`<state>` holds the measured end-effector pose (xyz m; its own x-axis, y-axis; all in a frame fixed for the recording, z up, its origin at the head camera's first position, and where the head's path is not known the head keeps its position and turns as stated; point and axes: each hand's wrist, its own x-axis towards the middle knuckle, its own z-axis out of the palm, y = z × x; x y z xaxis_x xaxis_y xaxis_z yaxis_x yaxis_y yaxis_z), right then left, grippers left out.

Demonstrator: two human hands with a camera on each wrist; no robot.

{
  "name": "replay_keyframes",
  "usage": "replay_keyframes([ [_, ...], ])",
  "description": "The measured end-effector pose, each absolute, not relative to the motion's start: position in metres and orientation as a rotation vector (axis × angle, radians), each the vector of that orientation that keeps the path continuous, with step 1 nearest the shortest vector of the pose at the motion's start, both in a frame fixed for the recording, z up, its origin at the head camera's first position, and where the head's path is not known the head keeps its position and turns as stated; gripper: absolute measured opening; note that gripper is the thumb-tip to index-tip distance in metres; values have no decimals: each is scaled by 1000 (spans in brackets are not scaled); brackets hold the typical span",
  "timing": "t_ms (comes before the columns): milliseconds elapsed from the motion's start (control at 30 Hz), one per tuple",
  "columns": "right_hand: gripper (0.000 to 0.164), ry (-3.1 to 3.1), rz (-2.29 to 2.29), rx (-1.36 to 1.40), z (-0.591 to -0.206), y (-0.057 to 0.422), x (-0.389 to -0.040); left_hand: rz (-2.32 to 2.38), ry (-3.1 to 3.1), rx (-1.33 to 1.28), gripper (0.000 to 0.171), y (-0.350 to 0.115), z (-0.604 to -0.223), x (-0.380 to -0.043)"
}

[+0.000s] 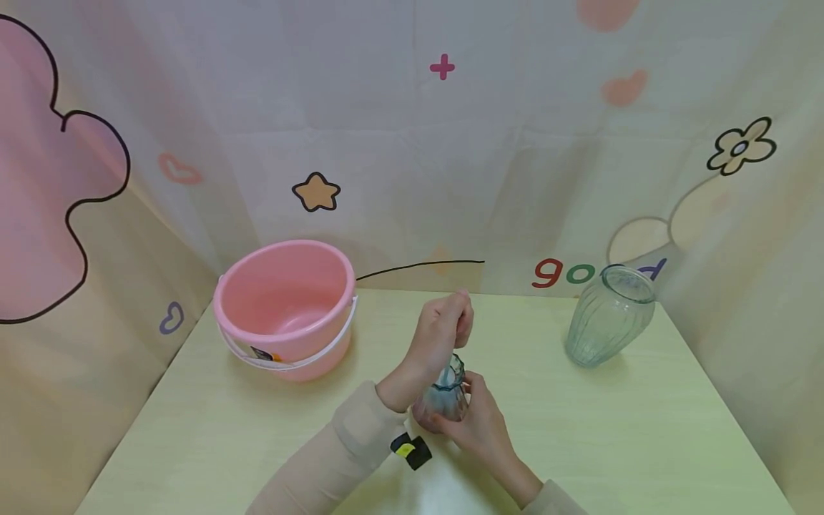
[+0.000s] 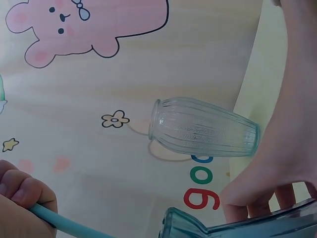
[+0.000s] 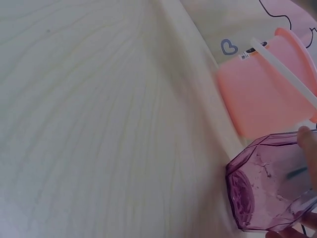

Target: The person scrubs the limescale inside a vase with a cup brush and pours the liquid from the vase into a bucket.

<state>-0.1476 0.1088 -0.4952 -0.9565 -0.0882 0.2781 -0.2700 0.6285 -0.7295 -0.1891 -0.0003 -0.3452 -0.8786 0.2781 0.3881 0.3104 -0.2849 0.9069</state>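
Observation:
In the head view my left hand (image 1: 444,320) is above a small faceted glass vase (image 1: 440,409), its fingers curled. In the left wrist view that hand grips a slim light-blue handle (image 2: 74,226) that slants toward the vase's mouth. The handle's far end is hard to make out; a pale shape shows inside the glass in the right wrist view. The vase has a pinkish-purple base (image 3: 262,186) and a blue-teal neck (image 2: 185,225). My right hand (image 1: 481,422) grips the vase's body from the right, thumb in front. The vase tilts slightly.
A pink bucket (image 1: 328,365) with a white handle stands at the back left of the table (image 1: 631,443). A tall clear ribbed glass vase (image 1: 605,322) stands at the back right. A printed curtain (image 1: 386,143) hangs behind the table.

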Motion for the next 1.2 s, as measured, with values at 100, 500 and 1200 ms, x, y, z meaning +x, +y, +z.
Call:
replay_keyframes([
  [100,83,-2628,1207,296,-497,108,-148,-2397,-1846,-768,47,0,-345,-190],
  [500,75,-2594,1081,397,-499,109,-149,-2404,-1804,-683,47,0,-359,-187],
  [1200,76,-2581,1119,379,-499,108,-151,-2387,-1832,-668,47,1,-374,-182],
])
